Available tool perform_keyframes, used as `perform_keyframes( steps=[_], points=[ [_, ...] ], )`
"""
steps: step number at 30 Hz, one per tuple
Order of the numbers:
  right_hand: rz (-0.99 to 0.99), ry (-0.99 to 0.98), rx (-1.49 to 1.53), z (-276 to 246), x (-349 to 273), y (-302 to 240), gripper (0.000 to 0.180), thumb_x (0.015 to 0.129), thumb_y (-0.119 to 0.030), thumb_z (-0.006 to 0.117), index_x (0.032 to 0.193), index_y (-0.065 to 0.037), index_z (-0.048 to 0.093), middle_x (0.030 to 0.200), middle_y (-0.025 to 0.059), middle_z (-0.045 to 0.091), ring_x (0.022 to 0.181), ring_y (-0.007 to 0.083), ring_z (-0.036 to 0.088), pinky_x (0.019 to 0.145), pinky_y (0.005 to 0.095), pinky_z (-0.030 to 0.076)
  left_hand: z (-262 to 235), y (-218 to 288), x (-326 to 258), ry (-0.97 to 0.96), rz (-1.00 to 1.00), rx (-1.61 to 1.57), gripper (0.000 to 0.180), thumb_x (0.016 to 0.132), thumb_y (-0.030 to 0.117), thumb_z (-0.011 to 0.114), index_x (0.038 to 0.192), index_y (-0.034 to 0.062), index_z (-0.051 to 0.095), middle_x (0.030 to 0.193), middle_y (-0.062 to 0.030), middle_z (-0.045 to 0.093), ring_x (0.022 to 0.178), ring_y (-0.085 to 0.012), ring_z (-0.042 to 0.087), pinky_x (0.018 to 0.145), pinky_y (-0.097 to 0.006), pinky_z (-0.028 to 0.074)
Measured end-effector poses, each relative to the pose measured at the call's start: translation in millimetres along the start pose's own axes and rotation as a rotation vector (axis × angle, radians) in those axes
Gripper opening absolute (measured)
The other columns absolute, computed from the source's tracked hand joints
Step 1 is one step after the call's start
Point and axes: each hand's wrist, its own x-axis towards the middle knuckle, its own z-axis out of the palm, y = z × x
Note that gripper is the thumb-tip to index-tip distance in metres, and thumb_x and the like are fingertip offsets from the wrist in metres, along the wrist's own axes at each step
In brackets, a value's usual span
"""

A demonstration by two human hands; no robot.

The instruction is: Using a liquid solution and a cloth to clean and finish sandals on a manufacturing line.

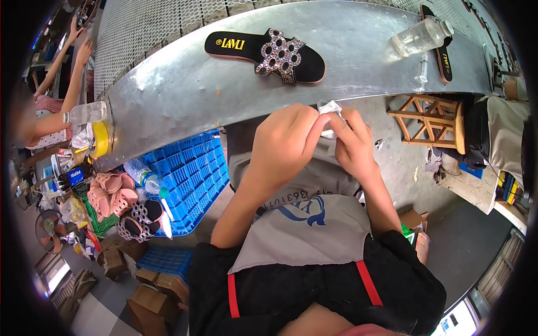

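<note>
My left hand (284,141) and my right hand (354,144) meet just off the near edge of the metal table, fingers pinched together. Between them they grip a small crumpled white piece (329,107), cloth or paper; I cannot tell which. Most of it is hidden by my fingers. Beyond my hands, a black sandal (239,46) with a jewelled strap of ring shapes lies on its sole on the table, toe pointing right. It touches neither hand.
A clear bottle (419,38) lies on the table's right, near another sandal (444,59). Below left stands a blue crate (193,179), with pink shoes (110,193) beside it. A wooden stool (431,123) is at right. Another person's arms (73,84) show at far left.
</note>
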Motion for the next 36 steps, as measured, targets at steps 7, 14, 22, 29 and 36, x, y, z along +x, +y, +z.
perform_keyframes(
  steps=[7,14,22,29,36],
  points=[
    [0.362,0.027,0.644,7.5,-9.2,-13.2,0.061,0.077,0.012,0.05,0.136,0.001,0.056,0.125,0.0139,0.058,0.113,0.0277,0.059,0.099,0.0353,0.045,15.4,-0.4,-9.1,-0.065,0.14,0.252,0.012,0.085,0.003,0.071,0.086,0.0018,0.059,0.076,-0.0112,0.056,0.068,-0.0284,0.057,0.056,-0.037,0.044],
    [0.792,0.25,1.501,9.6,-1.8,-14.5,0.041,0.101,-0.029,0.056,0.128,0.001,0.058,0.114,0.0116,0.066,0.11,0.0179,0.059,0.099,0.0323,0.043,41.9,3.6,-18.9,-0.009,0.279,0.581,0.015,0.079,0.006,0.067,0.091,0.0049,0.059,0.087,-0.0075,0.059,0.088,-0.0246,0.061,0.071,-0.039,0.046],
    [1.025,0.223,1.22,-3.2,10.1,25.1,0.008,0.102,-0.013,0.06,0.098,-0.007,0.061,0.083,0.0001,0.057,0.065,0.0058,0.051,0.057,0.0247,0.042,28.5,7.6,-2.5,-0.33,0.264,0.147,0.024,0.075,0.007,0.07,0.099,0.0052,0.068,0.105,-0.0086,0.064,0.108,-0.03,0.062,0.085,-0.04,0.05],
    [0.129,-0.08,-0.155,8.7,50.1,20.2,0.046,0.077,0.006,0.057,0.121,-0.007,0.06,0.104,0.0144,0.056,0.082,0.0341,0.066,0.067,0.0455,0.055,-1.6,-84.0,62.8,-0.02,0.148,0.351,0.038,0.088,0.019,0.07,0.123,0.0078,0.064,0.131,-0.0122,0.057,0.128,-0.0366,0.051,0.107,-0.049,0.038],
    [-0.077,-0.322,-0.284,3.4,67.7,25.4,0.032,0.077,-0.005,0.063,0.109,-0.007,0.064,0.096,0.0073,0.053,0.081,0.0239,0.068,0.063,0.0383,0.057,-5.7,-125.0,64.1,-0.15,0.052,0.264,0.031,0.094,0.024,0.062,0.122,0.0109,0.065,0.138,-0.0072,0.056,0.125,-0.0306,0.052,0.114,-0.052,0.028]
  ],
)
